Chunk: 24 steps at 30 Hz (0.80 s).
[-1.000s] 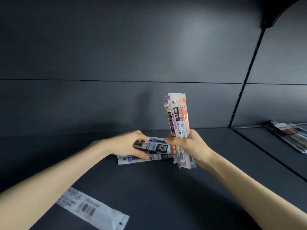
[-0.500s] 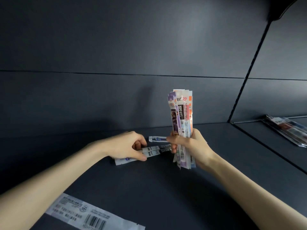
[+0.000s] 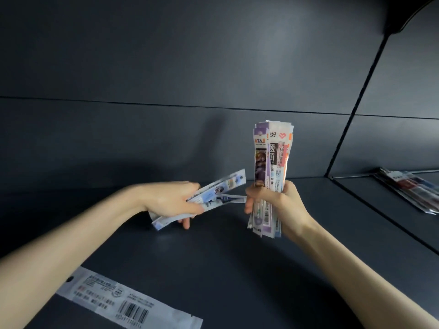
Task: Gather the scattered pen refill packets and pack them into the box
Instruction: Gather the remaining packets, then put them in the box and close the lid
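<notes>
My right hand (image 3: 282, 205) grips an upright bundle of several pen refill packets (image 3: 272, 157), purple, white and orange, above the dark shelf. My left hand (image 3: 171, 200) is closed on a few white and blue refill packets (image 3: 221, 189), lifted off the shelf and tilted up to the right, their tips close to my right hand. One more white packet with a barcode (image 3: 123, 302) lies flat at the near left, partly under my left forearm. No box is in view.
The dark shelf surface (image 3: 213, 257) runs back to a dark panel wall (image 3: 190, 67). A divider rail (image 3: 351, 129) separates a right-hand bay, where a stack of other packets (image 3: 411, 191) lies.
My left hand closed on the packets that lay on the shelf and lifted them, tilting them toward my right hand. The right hand's bundle stayed upright.
</notes>
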Tool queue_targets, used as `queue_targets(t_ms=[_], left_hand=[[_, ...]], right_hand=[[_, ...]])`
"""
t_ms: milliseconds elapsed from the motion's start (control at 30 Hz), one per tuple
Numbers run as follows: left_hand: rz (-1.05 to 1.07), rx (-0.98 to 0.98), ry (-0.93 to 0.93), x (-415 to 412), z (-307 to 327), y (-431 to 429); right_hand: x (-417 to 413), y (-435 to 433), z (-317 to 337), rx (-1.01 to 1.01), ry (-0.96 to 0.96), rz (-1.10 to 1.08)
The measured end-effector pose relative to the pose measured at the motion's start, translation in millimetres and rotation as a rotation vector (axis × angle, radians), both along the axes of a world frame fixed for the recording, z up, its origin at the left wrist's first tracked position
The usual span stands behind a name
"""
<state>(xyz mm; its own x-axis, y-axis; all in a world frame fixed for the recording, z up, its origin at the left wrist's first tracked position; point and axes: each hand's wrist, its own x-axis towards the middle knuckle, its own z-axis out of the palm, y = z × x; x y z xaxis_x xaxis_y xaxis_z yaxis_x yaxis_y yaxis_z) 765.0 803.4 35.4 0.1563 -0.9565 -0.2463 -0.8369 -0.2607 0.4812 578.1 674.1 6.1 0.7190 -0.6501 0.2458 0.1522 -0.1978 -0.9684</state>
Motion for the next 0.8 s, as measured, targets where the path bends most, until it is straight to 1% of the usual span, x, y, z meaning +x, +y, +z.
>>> queue_targets(t_ms=[133,267,333,433,500,600,733,800], left_hand=[[0.069,-0.195,0.389,-14.7,9.4,3.2],[0.235,-0.419,0.748,-50.8,8.5,-0.6],[0.287,-0.526,0.866,-73.3,7.4,-5.1],[0.321,-0.642,0.938,-106.9,6.5,-14.4],[0.333,-0.672,0.984,-127.0,5.1,-23.0],[0.353,-0.689,0.941,-155.7,0.1,-39.6],[0.43,-0.737,1.006,-183.8,-4.8,-58.4],[0.478,-0.763,1.0,-190.6,-7.7,-66.0]], right_hand=[[-4.8,-2.7,-0.9,0.022,-0.029,0.023],[-12.6,-5.7,8.5,0.097,-0.058,0.065],[-18.0,-7.9,13.4,0.098,-0.089,0.072],[-32.6,-16.0,18.4,0.105,-0.102,0.07],[-44.5,-25.6,20.1,0.141,-0.111,0.047],[-64.3,-44.1,22.5,0.217,-0.152,0.087],[-79.9,-66.2,21.3,0.252,-0.148,0.115],[-82.2,-71.3,18.2,0.27,-0.137,0.136]])
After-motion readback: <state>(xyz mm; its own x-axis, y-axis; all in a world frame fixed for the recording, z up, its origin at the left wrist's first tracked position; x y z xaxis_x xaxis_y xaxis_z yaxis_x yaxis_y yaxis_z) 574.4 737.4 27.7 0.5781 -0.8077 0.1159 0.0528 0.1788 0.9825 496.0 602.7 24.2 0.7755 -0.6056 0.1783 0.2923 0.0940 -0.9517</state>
